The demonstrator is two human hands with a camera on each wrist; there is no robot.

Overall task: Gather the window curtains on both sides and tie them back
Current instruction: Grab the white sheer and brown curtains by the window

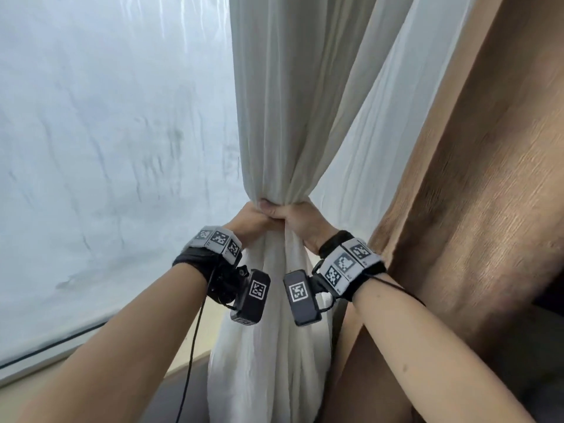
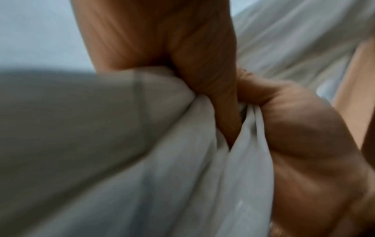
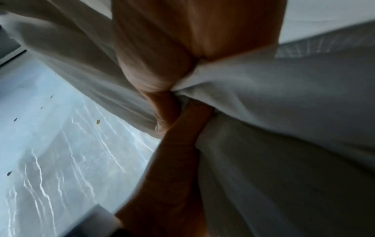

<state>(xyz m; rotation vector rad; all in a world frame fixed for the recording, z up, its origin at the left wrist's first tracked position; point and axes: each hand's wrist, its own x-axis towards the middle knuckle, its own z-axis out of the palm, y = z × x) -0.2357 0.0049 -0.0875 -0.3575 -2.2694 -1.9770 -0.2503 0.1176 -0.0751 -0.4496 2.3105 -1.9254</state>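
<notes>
A white sheer curtain [image 1: 283, 117] hangs in the middle of the head view, bunched into a narrow waist. My left hand [image 1: 253, 216] grips that waist from the left and my right hand [image 1: 294, 216] grips it from the right, thumbs meeting at the front. Below the hands the fabric balloons out again [image 1: 274, 346]. In the left wrist view my left hand [image 2: 202, 67] squeezes the white cloth [image 2: 182, 160] beside my right hand [image 2: 294, 128]. The right wrist view shows my right hand [image 3: 158, 64] clamped on the same cloth [image 3: 284, 112]. No tie-back is visible.
A heavy brown curtain [image 1: 473, 163] hangs at the right, close to my right forearm. The frosted window pane [image 1: 106, 132] fills the left, with its sill [image 1: 183, 355] below. A black cable [image 1: 195, 337] dangles from my left wrist.
</notes>
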